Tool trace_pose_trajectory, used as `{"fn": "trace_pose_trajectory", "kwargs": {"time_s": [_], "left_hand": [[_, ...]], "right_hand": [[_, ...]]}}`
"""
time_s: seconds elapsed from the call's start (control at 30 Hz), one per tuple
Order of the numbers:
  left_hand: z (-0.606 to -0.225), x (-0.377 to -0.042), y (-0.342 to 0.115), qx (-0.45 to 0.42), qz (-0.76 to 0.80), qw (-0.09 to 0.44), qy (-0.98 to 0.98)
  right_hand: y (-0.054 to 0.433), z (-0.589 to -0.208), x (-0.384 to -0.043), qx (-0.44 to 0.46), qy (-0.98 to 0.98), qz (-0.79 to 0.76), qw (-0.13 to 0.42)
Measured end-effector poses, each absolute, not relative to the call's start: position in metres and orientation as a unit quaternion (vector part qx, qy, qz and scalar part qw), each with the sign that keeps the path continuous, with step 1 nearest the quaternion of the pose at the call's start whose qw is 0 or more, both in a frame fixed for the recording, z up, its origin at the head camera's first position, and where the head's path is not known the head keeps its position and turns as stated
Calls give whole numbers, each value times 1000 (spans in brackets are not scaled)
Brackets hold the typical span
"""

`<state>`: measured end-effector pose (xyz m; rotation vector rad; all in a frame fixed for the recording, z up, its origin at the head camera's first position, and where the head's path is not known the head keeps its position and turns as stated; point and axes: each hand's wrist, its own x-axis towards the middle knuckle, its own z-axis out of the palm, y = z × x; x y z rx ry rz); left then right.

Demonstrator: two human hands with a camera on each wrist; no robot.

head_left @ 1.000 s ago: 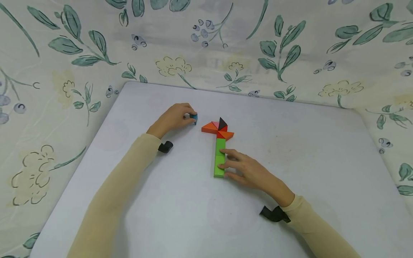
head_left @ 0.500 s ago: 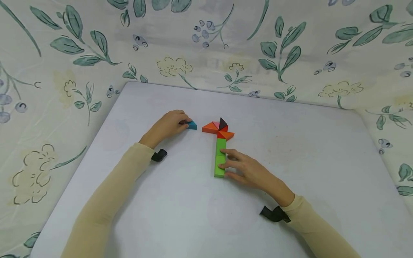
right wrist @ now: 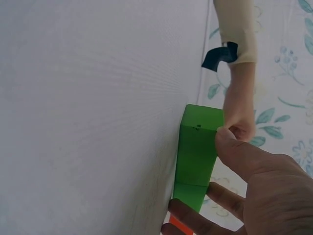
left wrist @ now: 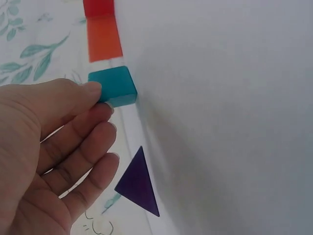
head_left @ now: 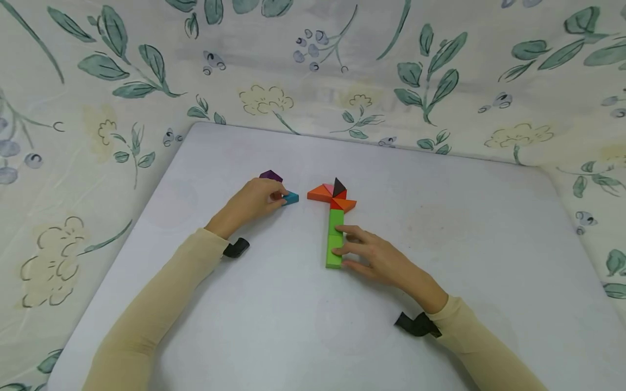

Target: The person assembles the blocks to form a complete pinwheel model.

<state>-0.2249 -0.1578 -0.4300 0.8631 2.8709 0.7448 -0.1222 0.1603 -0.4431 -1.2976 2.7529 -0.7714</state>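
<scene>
My left hand (head_left: 249, 205) pinches a blue triangular block (head_left: 292, 198) between thumb and index finger, low over the table, left of a pinwheel shape. In the left wrist view this blue block (left wrist: 115, 85) shows a flat face. Just behind the hand, a purple triangular block (head_left: 271, 175) lies partly hidden. My right hand (head_left: 375, 258), fingers spread and lightly bent, touches the top and right side of two green blocks (head_left: 335, 244) laid end to end. At their far end sit orange blocks (head_left: 319, 193), red blocks (head_left: 336, 204), a pink one (head_left: 329, 188) and a black one (head_left: 338, 188).
All blocks lie on a white table (head_left: 440, 233). Patterned cloth (head_left: 371, 70) with leaves and flowers hangs behind and beside it. Black straps dangle from both wrists, the left strap (head_left: 237, 248) and the right strap (head_left: 418, 325).
My left hand has moved left and toward me, and the blue block has turned and come lower. The purple block has come into view. My right hand has stayed on the green blocks.
</scene>
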Motion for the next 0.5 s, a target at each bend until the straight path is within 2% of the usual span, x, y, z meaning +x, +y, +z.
{"fn": "trace_pose_trajectory", "kwargs": {"time_s": [0.5], "left_hand": [[-438, -213, -159, 332, 270, -6, 904]], "right_hand": [[160, -442, -122, -413, 875, -252, 4]]}}
